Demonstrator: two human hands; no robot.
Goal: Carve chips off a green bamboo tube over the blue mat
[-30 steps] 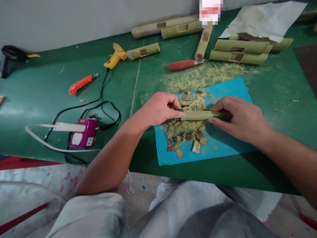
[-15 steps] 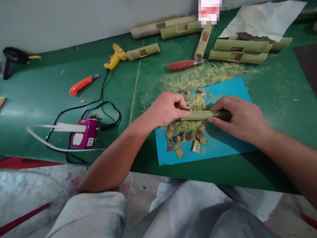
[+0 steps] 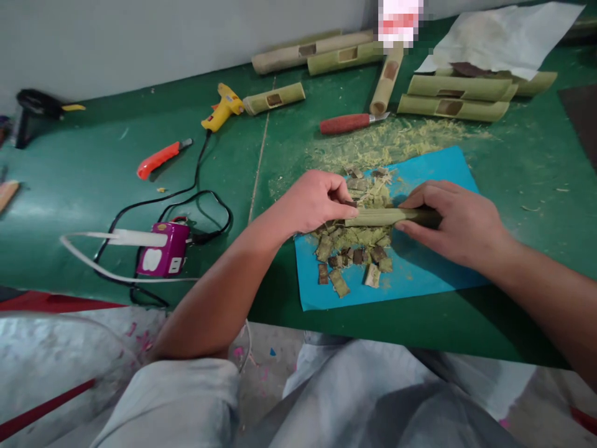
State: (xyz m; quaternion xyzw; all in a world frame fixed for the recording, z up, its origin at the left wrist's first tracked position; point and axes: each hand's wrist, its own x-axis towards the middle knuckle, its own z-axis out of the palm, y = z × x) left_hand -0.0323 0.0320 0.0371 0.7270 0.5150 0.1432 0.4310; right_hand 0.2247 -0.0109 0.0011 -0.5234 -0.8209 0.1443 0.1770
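Observation:
Between my hands lies a narrow pale-green bamboo piece (image 3: 375, 217), held level above a blue sheet (image 3: 431, 261). My left hand (image 3: 319, 202) is closed, its thumb on the left end of the bamboo and a dark edge showing under its fingertips. My right hand (image 3: 454, 218) grips the other end between thumb and fingers, covering part of it. Beneath lie green shavings and small brown-green bamboo chips (image 3: 339, 283). A red-handled carving knife (image 3: 347, 124) rests beyond the sheet, its blade pointing right.
Cut bamboo tubes (image 3: 454, 108) stand along the back, some under white paper (image 3: 494, 37). To the left are a yellow glue gun (image 3: 224, 109), an orange utility knife (image 3: 161, 160), a purple power adapter (image 3: 163, 250) with looping cables, and a black tool (image 3: 37, 109).
The whole view has shifted slightly, so things appear a little farther right. Both hands keep their hold on the bamboo piece in about the same position.

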